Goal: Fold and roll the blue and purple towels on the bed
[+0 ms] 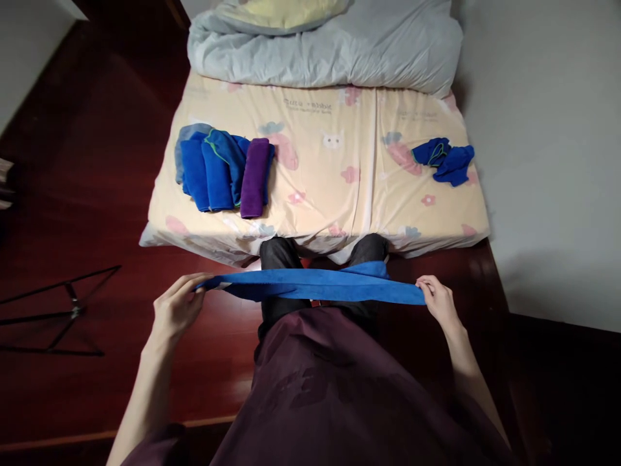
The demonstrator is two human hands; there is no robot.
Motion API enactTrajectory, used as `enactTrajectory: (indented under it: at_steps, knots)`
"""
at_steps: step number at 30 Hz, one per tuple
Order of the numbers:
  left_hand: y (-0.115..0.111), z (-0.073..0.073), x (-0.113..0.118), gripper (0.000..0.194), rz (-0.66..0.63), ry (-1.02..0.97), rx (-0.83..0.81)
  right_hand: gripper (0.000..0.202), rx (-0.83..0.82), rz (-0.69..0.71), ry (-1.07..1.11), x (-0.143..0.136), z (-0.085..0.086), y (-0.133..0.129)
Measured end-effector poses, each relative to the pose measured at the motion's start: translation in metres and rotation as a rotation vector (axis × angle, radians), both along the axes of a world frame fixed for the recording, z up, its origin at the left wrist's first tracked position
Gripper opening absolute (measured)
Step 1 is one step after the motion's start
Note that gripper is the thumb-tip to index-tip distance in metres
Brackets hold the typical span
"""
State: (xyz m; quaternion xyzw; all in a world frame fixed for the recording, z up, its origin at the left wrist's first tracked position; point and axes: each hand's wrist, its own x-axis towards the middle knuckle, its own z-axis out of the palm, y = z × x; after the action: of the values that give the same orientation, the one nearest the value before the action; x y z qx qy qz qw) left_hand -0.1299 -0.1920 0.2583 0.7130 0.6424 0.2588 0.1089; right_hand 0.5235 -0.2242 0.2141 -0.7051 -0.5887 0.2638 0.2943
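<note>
A blue cloth [320, 286] is stretched sideways in the air in front of my body, above my knees. My left hand [180, 303] pinches its left end, and my right hand [437, 300] pinches the right end. On the left part of the bed lie several rolled or folded blue cloths [218, 184] side by side, with a purple rolled cloth [253, 178] at their right end and a grey-blue one behind them. Two crumpled blue cloths [453, 166] lie near the bed's right edge.
The bed [325, 207] has a patterned yellowish sheet and a bunched pale quilt [330, 55] at its far end. A black tripod base [75, 312] stands on the dark red floor at the left. A pale wall rises at the right.
</note>
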Motion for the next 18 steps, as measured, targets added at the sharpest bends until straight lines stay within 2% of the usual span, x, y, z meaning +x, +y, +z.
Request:
enactTrajectory:
  at_steps: [4,7,9,12,14,16,18]
  knots:
    - [0.013,0.006,-0.006,0.021,0.062,-0.052,0.016,0.058,-0.220,0.079,0.203,0.001,0.021,0.002]
    - [0.015,0.011,-0.017,0.024,0.115,-0.099,-0.038,0.057,-0.387,0.211,0.151,0.010,0.034,0.002]
    - [0.015,0.015,-0.025,0.026,0.126,-0.126,-0.081,0.048,-0.419,0.277,0.051,0.020,0.039,0.005]
    - [0.023,0.024,-0.032,0.030,0.106,-0.125,-0.102,0.033,-0.349,0.335,-0.086,0.039,0.044,0.020]
    - [0.037,0.033,-0.033,0.035,0.108,-0.083,-0.071,0.027,-0.247,0.347,-0.171,0.051,0.050,0.039]
    - [0.058,0.045,-0.030,0.042,0.146,-0.001,-0.030,0.021,-0.151,0.323,-0.276,0.060,0.065,0.063]
    - [0.082,0.060,-0.023,0.049,0.210,0.062,0.017,0.013,-0.080,0.261,-0.382,0.065,0.089,0.089]
